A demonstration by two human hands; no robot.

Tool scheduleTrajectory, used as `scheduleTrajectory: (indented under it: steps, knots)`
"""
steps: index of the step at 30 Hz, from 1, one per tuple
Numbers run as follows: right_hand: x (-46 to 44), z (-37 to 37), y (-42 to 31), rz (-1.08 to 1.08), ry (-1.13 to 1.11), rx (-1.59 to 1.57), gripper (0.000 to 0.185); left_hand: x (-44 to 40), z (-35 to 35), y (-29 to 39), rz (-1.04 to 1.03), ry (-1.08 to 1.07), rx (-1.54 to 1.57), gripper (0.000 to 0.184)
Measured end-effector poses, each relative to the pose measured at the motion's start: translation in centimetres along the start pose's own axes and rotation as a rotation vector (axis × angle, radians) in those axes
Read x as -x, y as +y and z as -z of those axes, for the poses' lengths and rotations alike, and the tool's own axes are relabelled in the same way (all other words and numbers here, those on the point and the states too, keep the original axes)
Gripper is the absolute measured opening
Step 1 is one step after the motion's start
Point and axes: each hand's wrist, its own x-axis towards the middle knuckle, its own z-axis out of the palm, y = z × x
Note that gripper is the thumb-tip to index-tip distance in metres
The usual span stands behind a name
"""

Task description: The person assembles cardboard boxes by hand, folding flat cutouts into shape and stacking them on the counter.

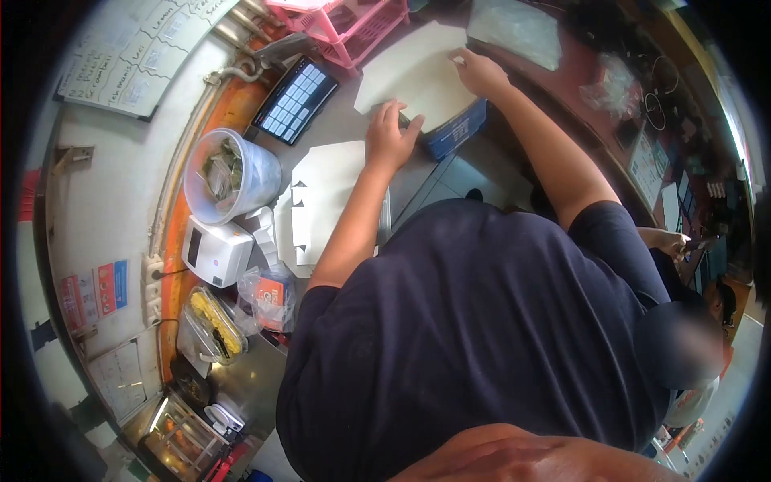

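Observation:
An unfolded cardboard box (418, 68), white inside and blue on its outer side wall, lies at the top middle of the counter. My left hand (392, 135) is at its near left edge, with fingers apart and the thumb stretched out. At the box's right edge, my right hand (482, 75) has its fingers curled in and pinches the white cardboard rim. Beside my left forearm lies a flat white cardboard blank (329, 193) with slotted edges, partly covered by the arm.
Left of the hands are a tablet (295, 100), a clear plastic bucket (261, 178) and a white printer (215, 251). A pink rack (353, 36) stands at the top, and plastic bags (518, 30) lie upper right. Another person's hand (665, 241) is at the right.

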Motion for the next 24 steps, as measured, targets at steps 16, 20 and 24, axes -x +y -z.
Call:
scheduleTrajectory:
  steps: [16,20,24]
  knots:
    - [1.6,-3.9,3.9,0.016,0.027,0.062,0.039,-1.7,0.4,-0.7,0.263,0.207,-0.074,0.027]
    - [1.7,-4.0,4.0,-0.075,-0.062,0.015,0.039,-2.4,0.8,-0.8,0.276,0.138,-0.15,0.031]
    - [2.3,-2.6,2.7,-0.185,-0.127,-0.041,0.043,-2.2,1.2,-1.1,0.405,0.091,-0.111,0.032]
